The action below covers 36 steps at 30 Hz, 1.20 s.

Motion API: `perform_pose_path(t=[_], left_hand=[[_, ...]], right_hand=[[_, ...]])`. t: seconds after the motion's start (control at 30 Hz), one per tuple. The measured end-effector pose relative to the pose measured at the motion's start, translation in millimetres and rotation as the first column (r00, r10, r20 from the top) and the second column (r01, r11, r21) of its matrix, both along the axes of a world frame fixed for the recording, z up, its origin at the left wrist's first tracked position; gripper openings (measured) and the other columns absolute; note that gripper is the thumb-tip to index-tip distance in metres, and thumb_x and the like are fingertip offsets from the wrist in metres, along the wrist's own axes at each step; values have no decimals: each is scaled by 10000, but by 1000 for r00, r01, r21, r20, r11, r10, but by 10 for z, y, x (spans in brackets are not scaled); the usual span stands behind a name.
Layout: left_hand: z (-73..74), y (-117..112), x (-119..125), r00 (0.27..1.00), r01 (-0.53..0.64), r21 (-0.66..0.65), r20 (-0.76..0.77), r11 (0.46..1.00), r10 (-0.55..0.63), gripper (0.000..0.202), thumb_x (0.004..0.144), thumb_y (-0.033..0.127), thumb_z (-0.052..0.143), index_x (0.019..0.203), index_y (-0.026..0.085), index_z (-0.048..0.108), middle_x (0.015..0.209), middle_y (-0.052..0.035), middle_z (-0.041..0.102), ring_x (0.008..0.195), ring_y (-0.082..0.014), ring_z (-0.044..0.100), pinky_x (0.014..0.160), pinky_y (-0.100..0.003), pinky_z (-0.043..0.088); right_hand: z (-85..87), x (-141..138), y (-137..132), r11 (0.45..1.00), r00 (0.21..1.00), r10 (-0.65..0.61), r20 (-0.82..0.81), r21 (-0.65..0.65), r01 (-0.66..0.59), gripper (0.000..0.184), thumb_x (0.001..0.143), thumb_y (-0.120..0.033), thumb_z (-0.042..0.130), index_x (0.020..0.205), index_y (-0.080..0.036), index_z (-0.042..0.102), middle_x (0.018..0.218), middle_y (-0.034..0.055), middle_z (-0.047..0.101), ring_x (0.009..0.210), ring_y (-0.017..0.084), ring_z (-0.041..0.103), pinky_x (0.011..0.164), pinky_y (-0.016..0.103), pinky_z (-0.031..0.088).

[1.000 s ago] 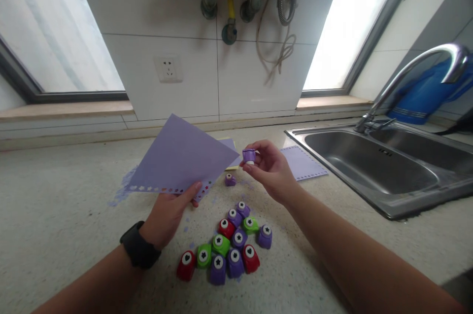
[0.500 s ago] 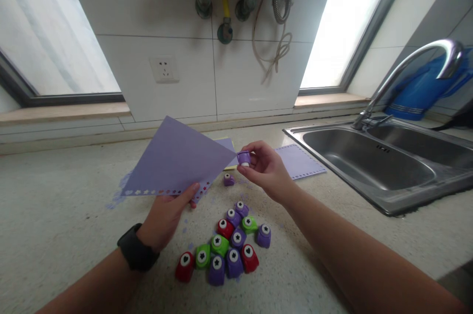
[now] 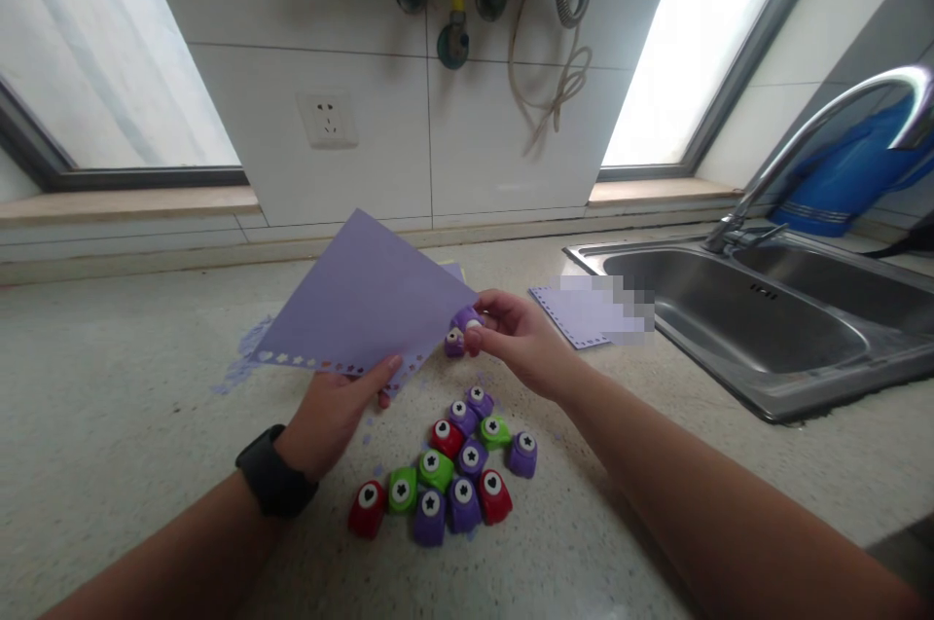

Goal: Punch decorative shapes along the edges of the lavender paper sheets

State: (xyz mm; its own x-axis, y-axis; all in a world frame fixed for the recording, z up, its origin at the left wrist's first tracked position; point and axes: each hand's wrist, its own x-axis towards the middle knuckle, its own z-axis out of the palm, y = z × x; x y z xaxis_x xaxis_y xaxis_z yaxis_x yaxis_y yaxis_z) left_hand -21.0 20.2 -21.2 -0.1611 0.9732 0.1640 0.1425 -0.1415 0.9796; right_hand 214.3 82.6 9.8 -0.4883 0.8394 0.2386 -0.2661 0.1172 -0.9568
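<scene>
A purple sheet of paper (image 3: 365, 294) is tilted above the desk (image 3: 182, 503), small shaped holes running along its near edge and part of its lower right edge. The left hand (image 3: 342, 406) grasps it by the near edge, thumb on top; a black band (image 3: 275, 472) circles that wrist. The right hand (image 3: 518, 338) grips a small purple punch (image 3: 465, 318) between thumb and fingers at the sheet's right corner; whether the corner sits inside its slot is hard to tell, since fingers and paper cover it.

Just below that punch in view, another purple punch (image 3: 453, 342) rests on the desk. Nearer the person lies a cluster of punches (image 3: 472, 455), purple, green and red, their round white tops marked with dark shapes. Purple scraps (image 3: 244, 362) lie heaped beyond the sheet's left corner. Right of the right hand lies a second punched sheet (image 3: 573, 316), partly pixelated, beside the steel sink (image 3: 730, 309) with its curved faucet (image 3: 773, 167). Behind stands a tiled wall (image 3: 350, 182) with a socket (image 3: 327, 120).
</scene>
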Motion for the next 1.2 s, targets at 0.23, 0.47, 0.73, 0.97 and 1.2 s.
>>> perform_pose_path(t=[0.23, 0.47, 0.73, 0.97, 1.2], left_hand=[[126, -36, 81, 997, 78, 3, 27, 997, -78, 177, 810, 357, 738, 832, 182, 727, 633, -16, 713, 741, -267, 717, 732, -410, 589], [114, -71, 113, 983, 172, 13, 55, 985, -173, 205, 826, 348, 737, 946, 187, 696, 743, -24, 738, 650, -217, 691, 560, -330, 574], [87, -108, 112, 960, 259, 1, 111, 966, -257, 189, 862, 334, 717, 962, 181, 667, 700, -5, 721, 518, -159, 640, 442, -260, 510], [123, -116, 129, 958, 268, -1, 106, 963, -266, 134, 868, 318, 702, 865, 190, 664, 620, 14, 688, 478, -153, 603, 449, -263, 492], [171, -127, 149, 970, 236, -18, 65, 972, -234, 165, 848, 331, 715, 812, 177, 668, 603, 6, 683, 449, -141, 563, 453, -275, 504]], right_hand=[[-57, -44, -23, 997, 994, 79, 70, -12, -78, 237, 818, -330, 808, 937, -165, 686, 835, 15, 679, 707, 120, 625, 690, 287, 498], [-86, -103, -105, 983, 981, 145, 125, -129, -129, 335, 841, -414, 780, 1025, -158, 665, 892, 50, 683, 743, 148, 639, 722, 311, 506], [-89, -145, -164, 975, 974, 160, 163, -180, -130, 338, 857, -432, 762, 1036, -162, 669, 911, 60, 689, 782, 153, 638, 766, 308, 496], [-65, -158, -173, 971, 972, 172, 158, -196, -140, 335, 823, -443, 790, 973, -158, 697, 918, 65, 698, 766, 147, 633, 767, 308, 510], [-57, -161, -177, 971, 967, 181, 180, -186, -147, 320, 827, -428, 786, 967, -149, 714, 885, 57, 695, 741, 138, 624, 729, 290, 500]])
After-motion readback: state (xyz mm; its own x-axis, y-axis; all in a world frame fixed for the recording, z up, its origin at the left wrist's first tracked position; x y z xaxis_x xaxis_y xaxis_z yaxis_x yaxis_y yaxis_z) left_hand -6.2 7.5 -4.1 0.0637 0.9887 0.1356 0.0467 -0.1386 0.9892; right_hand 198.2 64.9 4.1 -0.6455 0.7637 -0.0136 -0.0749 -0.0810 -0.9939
